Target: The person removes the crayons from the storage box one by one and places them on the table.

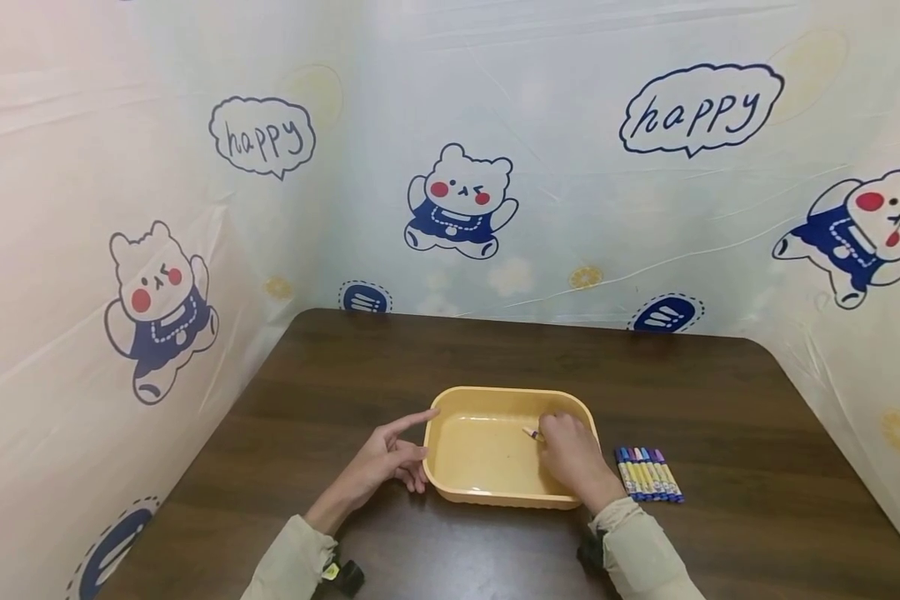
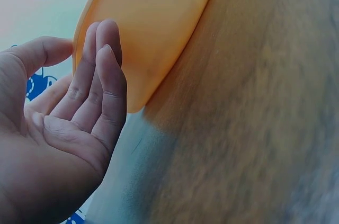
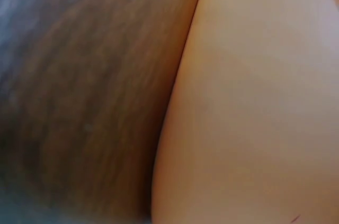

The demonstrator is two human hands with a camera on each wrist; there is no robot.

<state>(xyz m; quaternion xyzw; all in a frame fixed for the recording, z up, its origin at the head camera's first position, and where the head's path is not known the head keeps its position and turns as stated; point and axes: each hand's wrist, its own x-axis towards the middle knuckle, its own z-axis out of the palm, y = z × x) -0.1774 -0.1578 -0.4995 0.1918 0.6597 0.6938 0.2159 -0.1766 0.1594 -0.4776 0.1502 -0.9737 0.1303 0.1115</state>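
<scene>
A yellow rectangular plastic basin [image 1: 487, 450] with rounded corners sits on the table. My left hand [image 1: 386, 458] is at its left side, the index finger stretched to the rim and the thumb tip at the edge. In the left wrist view the fingers of that left hand [image 2: 79, 107] lie nearly straight beside the basin's wall [image 2: 153, 28]. Inside the basin on the right, my right hand [image 1: 572, 454] pinches a slim marker [image 1: 532, 434]; only its pale and dark end shows. The right wrist view has the basin wall [image 3: 249, 97] but not the hand.
Several markers [image 1: 650, 475] with blue ends and yellow patterned barrels lie side by side just right of the basin. The dark wooden table [image 1: 330, 367] has rounded far corners. Printed curtains [image 1: 562, 208] with cartoon bears enclose it at the back and both sides.
</scene>
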